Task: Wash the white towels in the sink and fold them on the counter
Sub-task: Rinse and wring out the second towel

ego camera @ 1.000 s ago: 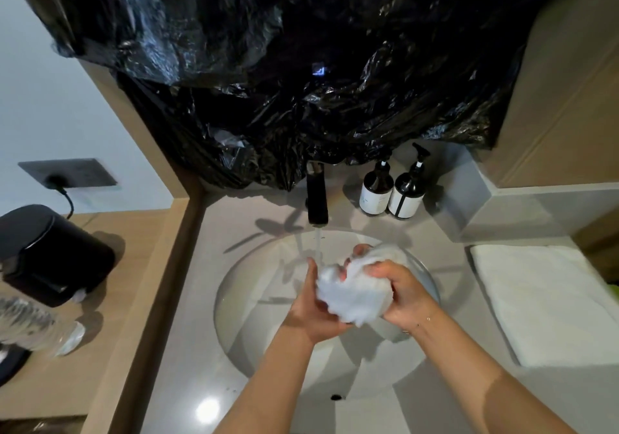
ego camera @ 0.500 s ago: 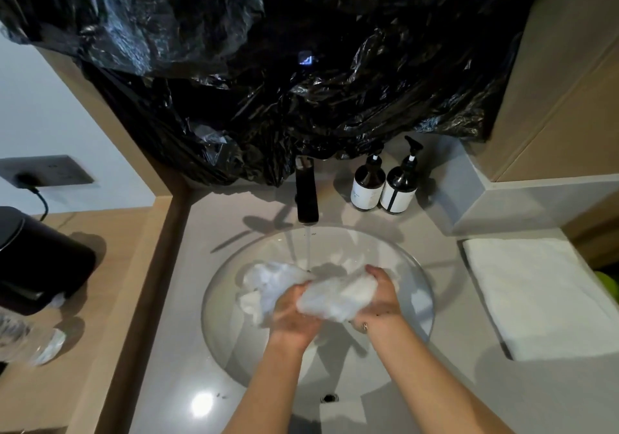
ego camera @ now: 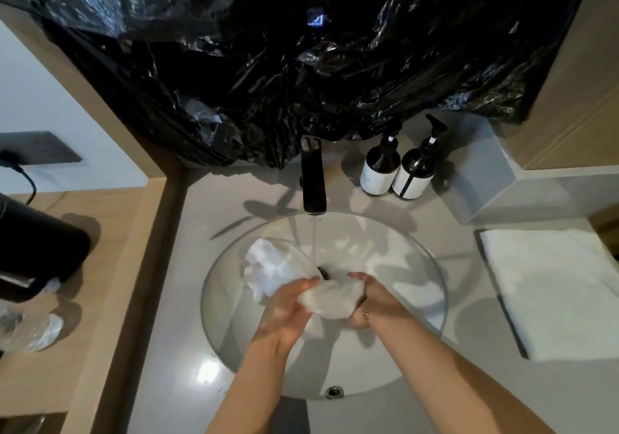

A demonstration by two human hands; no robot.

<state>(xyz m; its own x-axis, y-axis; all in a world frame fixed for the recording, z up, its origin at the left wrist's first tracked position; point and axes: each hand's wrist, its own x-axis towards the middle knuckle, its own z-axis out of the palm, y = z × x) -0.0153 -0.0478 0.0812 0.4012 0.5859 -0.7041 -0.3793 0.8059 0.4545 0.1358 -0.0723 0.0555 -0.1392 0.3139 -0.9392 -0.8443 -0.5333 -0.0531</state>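
Note:
A wet white towel point(ego camera: 281, 268) lies bunched in the round sink point(ego camera: 425, 286), under the stream from the black faucet point(ego camera: 314, 179). My left hand point(ego camera: 289, 309) grips the towel's middle from the left. My right hand point(ego camera: 370, 303) grips the bunched end from the right, its fingers curled into the cloth. The towel's free end trails to the upper left inside the basin. A second white towel point(ego camera: 556, 286) lies folded flat on the counter to the right of the sink.
Two dark pump bottles point(ego camera: 398, 165) stand behind the sink at the right. Black plastic sheeting point(ego camera: 301, 48) hangs over the wall above the faucet. A black appliance point(ego camera: 37, 259) and a clear plastic bottle point(ego camera: 30, 330) sit on the wooden ledge at left.
Both hands came down from above the basin into the sink with the towel. The balled towel has loosened, one end now trailing left under the running water.

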